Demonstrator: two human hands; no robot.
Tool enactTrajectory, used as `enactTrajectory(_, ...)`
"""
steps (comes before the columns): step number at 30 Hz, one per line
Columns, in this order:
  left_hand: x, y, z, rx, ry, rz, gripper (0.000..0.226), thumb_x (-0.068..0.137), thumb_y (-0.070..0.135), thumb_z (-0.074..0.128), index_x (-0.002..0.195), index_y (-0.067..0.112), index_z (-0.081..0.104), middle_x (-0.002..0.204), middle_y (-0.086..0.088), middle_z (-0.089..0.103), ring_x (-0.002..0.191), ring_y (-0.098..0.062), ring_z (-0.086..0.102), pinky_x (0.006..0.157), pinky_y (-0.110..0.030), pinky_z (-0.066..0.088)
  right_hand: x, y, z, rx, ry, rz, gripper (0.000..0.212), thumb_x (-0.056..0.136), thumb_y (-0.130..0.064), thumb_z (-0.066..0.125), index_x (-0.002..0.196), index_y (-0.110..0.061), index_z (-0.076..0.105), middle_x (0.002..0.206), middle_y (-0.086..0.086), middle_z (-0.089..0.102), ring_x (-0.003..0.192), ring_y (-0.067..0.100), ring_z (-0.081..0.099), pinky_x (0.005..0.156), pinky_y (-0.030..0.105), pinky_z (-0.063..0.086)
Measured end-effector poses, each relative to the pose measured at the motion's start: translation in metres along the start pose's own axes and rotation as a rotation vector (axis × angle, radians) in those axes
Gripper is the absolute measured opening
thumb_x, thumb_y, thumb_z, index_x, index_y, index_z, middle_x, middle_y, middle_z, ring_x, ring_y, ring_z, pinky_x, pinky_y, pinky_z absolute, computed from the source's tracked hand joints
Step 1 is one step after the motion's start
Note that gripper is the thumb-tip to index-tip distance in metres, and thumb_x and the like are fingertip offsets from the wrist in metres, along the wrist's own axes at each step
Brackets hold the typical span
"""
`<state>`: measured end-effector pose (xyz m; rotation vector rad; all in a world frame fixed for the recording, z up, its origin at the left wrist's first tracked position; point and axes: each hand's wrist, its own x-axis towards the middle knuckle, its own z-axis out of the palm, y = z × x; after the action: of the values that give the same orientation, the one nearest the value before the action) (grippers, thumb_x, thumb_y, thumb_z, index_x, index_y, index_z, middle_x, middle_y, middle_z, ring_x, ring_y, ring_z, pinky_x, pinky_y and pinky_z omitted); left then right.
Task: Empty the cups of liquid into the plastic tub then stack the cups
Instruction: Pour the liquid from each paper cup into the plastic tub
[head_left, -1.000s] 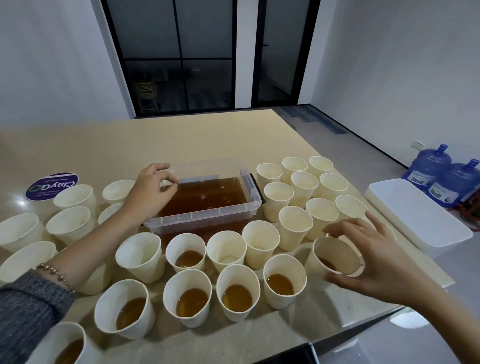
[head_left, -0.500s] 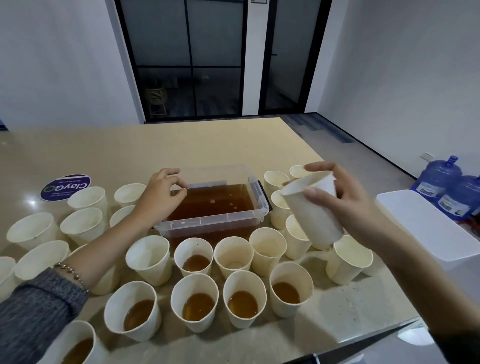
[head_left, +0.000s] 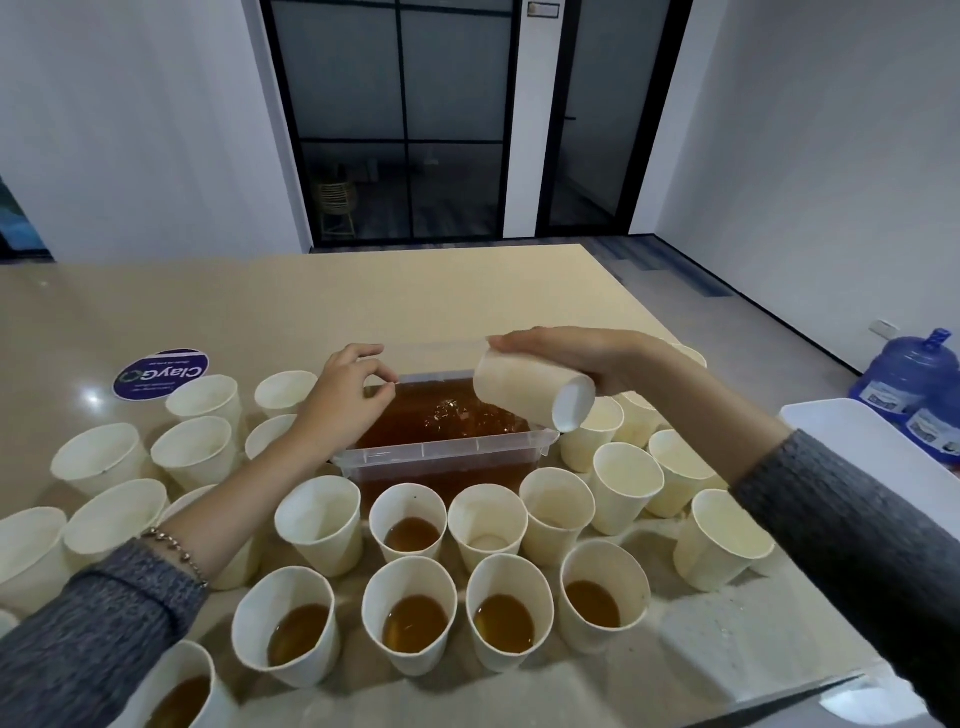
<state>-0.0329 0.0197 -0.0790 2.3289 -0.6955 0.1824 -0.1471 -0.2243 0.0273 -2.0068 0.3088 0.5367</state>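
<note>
A clear plastic tub (head_left: 441, 457) of brown liquid stands mid-table. My right hand (head_left: 587, 358) holds a white paper cup (head_left: 524, 392) tipped mouth-down over the tub's right side, and the liquid surface below it is rippling. My left hand (head_left: 343, 400) grips the tub's left rim. Several cups with brown liquid, such as one (head_left: 410, 525) and another (head_left: 506, 618), stand in front of the tub. Empty cups stand to the left (head_left: 195, 452) and right (head_left: 626, 486).
A white rectangular tray (head_left: 872, 457) sits off the table's right edge, with blue water bottles (head_left: 909, 374) on the floor beyond it. A round purple sticker (head_left: 161, 374) lies at the back left. The table's near edge runs just below the front cups.
My right hand picked a cup from the right front, carried it left over the tub and tipped it mouth-down. My left hand stayed on the tub rim.
</note>
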Motion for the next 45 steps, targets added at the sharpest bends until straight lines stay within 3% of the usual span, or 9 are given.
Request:
enactTrajectory(8, 0.001, -0.002, 0.001, -0.01, 0.009, 0.002, 0.012, 0.09, 0.018, 0.061, 0.093, 0.021, 0.072, 0.137, 0.001, 0.051, 0.131, -0.02, 0.041, 0.109, -0.037, 0.032, 0.018, 0.006, -0.009, 0.564, -0.21, 0.119, 0.075, 0.078, -0.054, 0.064, 0.136, -0.013, 0.037, 0.106, 0.014, 0.06, 0.086, 0.022, 0.066, 0.059, 0.029, 0.059)
enactTrajectory(13, 0.0, 0.0, 0.0, 0.006, 0.005, -0.003, 0.012, 0.091, 0.019, 0.06, 0.095, 0.02, 0.072, 0.138, 0.002, 0.05, 0.132, -0.02, 0.04, 0.107, -0.036, 0.032, -0.001, 0.022, -0.011, 0.864, -0.244, 0.029, 0.072, 0.079, -0.058, 0.062, 0.131, -0.012, 0.042, 0.101, 0.016, 0.066, 0.082, 0.022, 0.067, 0.059, 0.03, 0.061)
enactTrajectory(16, 0.0, -0.001, 0.0, 0.016, 0.002, 0.002, 0.013, 0.091, 0.02, 0.06, 0.095, 0.021, 0.072, 0.138, 0.002, 0.05, 0.132, -0.019, 0.04, 0.107, -0.037, 0.032, -0.029, 0.039, -0.013, 0.663, -0.087, -0.178, 0.067, 0.082, -0.06, 0.06, 0.129, -0.015, 0.046, 0.103, 0.012, 0.066, 0.089, 0.023, 0.068, 0.067, 0.033, 0.059)
enactTrajectory(19, 0.001, -0.002, 0.0, 0.026, 0.003, -0.002, 0.014, 0.092, 0.021, 0.06, 0.096, 0.021, 0.072, 0.139, 0.003, 0.049, 0.132, -0.019, 0.04, 0.107, -0.038, 0.032, -0.068, 0.065, -0.021, 0.37, 0.096, -0.373, 0.082, 0.062, -0.059, 0.08, 0.13, -0.021, 0.053, 0.113, 0.005, 0.067, 0.099, 0.02, 0.068, 0.073, 0.032, 0.057)
enactTrajectory(23, 0.001, -0.002, 0.0, 0.016, -0.001, 0.009, 0.012, 0.091, 0.02, 0.061, 0.095, 0.022, 0.072, 0.139, 0.002, 0.049, 0.132, -0.02, 0.04, 0.108, -0.04, 0.032, -0.127, 0.097, -0.029, -0.014, 0.25, -0.472, 0.053, 0.07, -0.037, 0.076, 0.12, -0.039, 0.059, 0.118, -0.007, 0.065, 0.108, 0.018, 0.064, 0.081, 0.034, 0.057)
enactTrajectory(27, 0.0, 0.001, -0.001, 0.023, -0.006, 0.008, 0.013, 0.092, 0.021, 0.06, 0.097, 0.023, 0.072, 0.139, 0.002, 0.049, 0.133, -0.02, 0.039, 0.107, -0.039, 0.031, -0.164, 0.126, -0.016, -0.107, 0.246, -0.478, 0.054, 0.067, -0.034, 0.087, 0.113, -0.036, 0.059, 0.114, -0.004, 0.066, 0.104, 0.015, 0.064, 0.083, 0.025, 0.054)
enactTrajectory(32, 0.001, 0.002, -0.003, 0.025, -0.01, 0.02, 0.012, 0.091, 0.017, 0.061, 0.095, 0.02, 0.073, 0.138, -0.004, 0.05, 0.132, -0.023, 0.04, 0.109, -0.04, 0.03, -0.167, 0.164, 0.009, -0.504, 0.306, -0.407, 0.075, 0.072, -0.039, 0.082, 0.133, -0.046, 0.04, 0.132, -0.026, 0.051, 0.121, 0.004, 0.05, 0.097, 0.017, 0.04)
enactTrajectory(37, 0.0, 0.003, -0.003, 0.039, -0.018, 0.02, 0.013, 0.091, 0.018, 0.061, 0.095, 0.019, 0.073, 0.139, -0.004, 0.05, 0.132, -0.025, 0.041, 0.11, -0.042, 0.03, -0.152, 0.191, 0.024, -0.795, 0.368, -0.358, 0.073, 0.068, -0.064, 0.07, 0.132, -0.047, 0.039, 0.129, -0.026, 0.046, 0.119, 0.005, 0.043, 0.098, 0.033, 0.04)
enactTrajectory(45, -0.002, 0.006, -0.004, 0.051, -0.026, 0.021, 0.013, 0.092, 0.019, 0.06, 0.096, 0.02, 0.072, 0.14, -0.004, 0.049, 0.132, -0.025, 0.04, 0.109, -0.044, 0.031, -0.132, 0.196, 0.042, -1.032, 0.421, -0.295, 0.08, 0.06, -0.079, 0.059, 0.127, -0.038, 0.051, 0.126, -0.013, 0.051, 0.112, 0.016, 0.043, 0.096, 0.039, 0.044)
